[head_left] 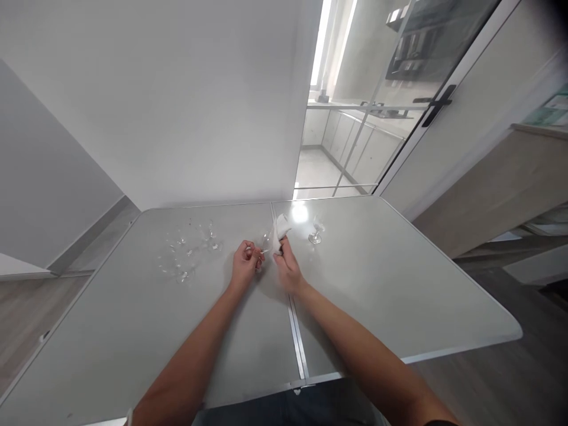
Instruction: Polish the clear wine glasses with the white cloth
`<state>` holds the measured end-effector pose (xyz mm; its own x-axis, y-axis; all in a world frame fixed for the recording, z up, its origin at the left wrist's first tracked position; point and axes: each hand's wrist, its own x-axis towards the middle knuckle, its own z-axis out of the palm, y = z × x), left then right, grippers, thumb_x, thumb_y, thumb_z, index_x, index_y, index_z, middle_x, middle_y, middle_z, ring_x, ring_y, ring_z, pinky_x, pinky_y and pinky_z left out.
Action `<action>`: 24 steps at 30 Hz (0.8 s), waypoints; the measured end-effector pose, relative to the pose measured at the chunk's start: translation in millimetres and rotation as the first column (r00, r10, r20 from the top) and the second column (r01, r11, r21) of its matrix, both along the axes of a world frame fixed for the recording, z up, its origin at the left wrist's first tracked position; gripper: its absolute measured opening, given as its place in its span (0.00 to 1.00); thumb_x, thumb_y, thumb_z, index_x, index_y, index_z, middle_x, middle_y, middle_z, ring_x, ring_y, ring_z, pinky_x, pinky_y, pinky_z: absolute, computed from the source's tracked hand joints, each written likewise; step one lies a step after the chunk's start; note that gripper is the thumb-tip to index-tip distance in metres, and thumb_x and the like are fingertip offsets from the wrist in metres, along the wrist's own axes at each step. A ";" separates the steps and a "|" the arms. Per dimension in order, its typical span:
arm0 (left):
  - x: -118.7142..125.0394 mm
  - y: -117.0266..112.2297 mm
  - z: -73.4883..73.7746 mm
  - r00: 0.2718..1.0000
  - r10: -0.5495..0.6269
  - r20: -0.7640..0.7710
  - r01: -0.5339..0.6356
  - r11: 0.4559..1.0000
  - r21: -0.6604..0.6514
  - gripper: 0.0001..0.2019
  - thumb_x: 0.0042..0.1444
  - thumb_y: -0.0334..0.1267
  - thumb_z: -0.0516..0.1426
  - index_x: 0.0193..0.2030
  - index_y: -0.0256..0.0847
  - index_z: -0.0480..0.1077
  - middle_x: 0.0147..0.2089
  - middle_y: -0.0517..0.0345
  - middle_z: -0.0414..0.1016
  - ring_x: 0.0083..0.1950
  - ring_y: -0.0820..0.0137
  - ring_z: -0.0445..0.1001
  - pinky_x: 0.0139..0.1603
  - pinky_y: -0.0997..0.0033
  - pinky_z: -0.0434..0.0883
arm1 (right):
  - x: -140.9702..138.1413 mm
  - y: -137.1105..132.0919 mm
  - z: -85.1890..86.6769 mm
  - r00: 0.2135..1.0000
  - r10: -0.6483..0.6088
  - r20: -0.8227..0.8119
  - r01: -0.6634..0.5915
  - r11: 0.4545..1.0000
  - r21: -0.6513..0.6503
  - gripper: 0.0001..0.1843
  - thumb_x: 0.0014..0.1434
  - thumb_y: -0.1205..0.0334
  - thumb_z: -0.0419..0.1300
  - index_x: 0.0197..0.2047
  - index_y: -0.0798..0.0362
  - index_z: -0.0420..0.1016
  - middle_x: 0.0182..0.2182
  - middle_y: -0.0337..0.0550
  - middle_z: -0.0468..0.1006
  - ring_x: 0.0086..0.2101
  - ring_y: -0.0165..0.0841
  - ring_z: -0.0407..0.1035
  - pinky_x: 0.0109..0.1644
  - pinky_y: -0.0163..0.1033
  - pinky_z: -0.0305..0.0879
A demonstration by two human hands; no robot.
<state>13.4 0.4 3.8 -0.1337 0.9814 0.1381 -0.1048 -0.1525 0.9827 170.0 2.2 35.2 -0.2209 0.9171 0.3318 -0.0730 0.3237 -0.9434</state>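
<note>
Above the middle of the table, my left hand pinches a small clear stemmed glass, seemingly by its stem or foot. A white cloth or tissue is gripped in my right hand and lies against the bowl of that glass. Some of the glass is hidden behind the cloth. To the right of my hands, another stemmed glass stands upright on the table. Several clear glasses are grouped on the left part of the table; their outlines are faint, so how each one rests is hard to tell.
The pale folding table has a metal seam down its middle. A white wall rises behind it. At the back right stands a glass-paned door with a dark handle. A wooden shelf unit is further right.
</note>
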 end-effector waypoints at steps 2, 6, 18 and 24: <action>0.5 -0.1 -2.0 0.998 0.035 -0.050 -0.034 0.999 0.011 0.15 0.59 0.48 0.60 0.37 0.43 0.59 0.24 0.66 0.70 0.19 0.78 0.61 0.21 0.79 0.57 | -2.0 0.8 -1.6 0.968 -0.025 0.251 -0.058 0.947 0.316 0.10 0.62 0.65 0.51 0.46 0.49 0.69 0.61 0.49 0.67 0.63 0.42 0.58 0.69 0.55 0.51; -0.4 -2.1 -3.6 0.931 0.194 -0.307 -0.149 0.975 0.164 0.08 0.54 0.39 0.60 0.36 0.41 0.65 0.26 0.64 0.69 0.24 0.75 0.64 0.26 0.76 0.60 | -2.8 7.0 5.6 0.792 -0.190 0.580 -0.248 0.768 0.590 0.13 0.60 0.70 0.51 0.47 0.52 0.71 0.63 0.50 0.68 0.69 0.43 0.50 0.73 0.59 0.33; 0.9 -12.4 2.2 0.825 0.190 -0.532 0.025 0.929 0.369 0.20 0.53 0.43 0.64 0.23 0.43 0.56 0.23 0.62 0.69 0.27 0.72 0.69 0.32 0.72 0.63 | 40.8 27.1 19.1 0.972 0.155 -0.175 -0.189 0.961 -0.203 0.06 0.57 0.61 0.49 0.30 0.49 0.65 0.26 0.37 0.67 0.27 0.32 0.61 0.33 0.37 0.61; 5.7 -11.4 8.2 0.975 0.112 -0.193 -0.076 0.980 0.184 0.21 0.57 0.43 0.62 0.25 0.43 0.51 0.23 0.62 0.70 0.29 0.71 0.72 0.32 0.72 0.66 | 10.3 17.6 4.2 0.925 0.028 -0.380 -0.170 0.923 -0.345 0.12 0.59 0.55 0.46 0.41 0.49 0.65 0.34 0.42 0.72 0.35 0.36 0.69 0.38 0.41 0.69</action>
